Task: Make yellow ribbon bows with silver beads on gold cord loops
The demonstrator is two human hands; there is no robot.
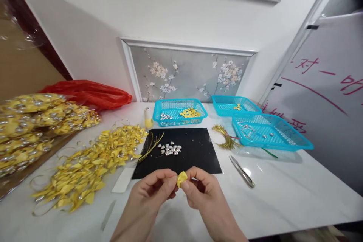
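Note:
Between the fingertips of both hands is a small yellow ribbon piece (182,177), held just in front of the black mat (193,159). My left hand (154,193) pinches its left edge, thumb against forefinger. On the other side, my right hand (202,193) grips it with thumb and forefinger. The fingers hide part of the piece. Beyond the hands, several silver heart-shaped beads (171,149) lie on the mat in a loose cluster. A few thin olive-coloured stems (151,146) rest across the mat's left edge.
At left spreads a heap of yellow ribbon flowers (99,162), with more on a board. A glue bottle (148,118) stands near a blue basket (180,110) of beads and yellow pieces. Two more baskets (272,131), a wire bundle (225,138) and thread snips (242,171) lie right.

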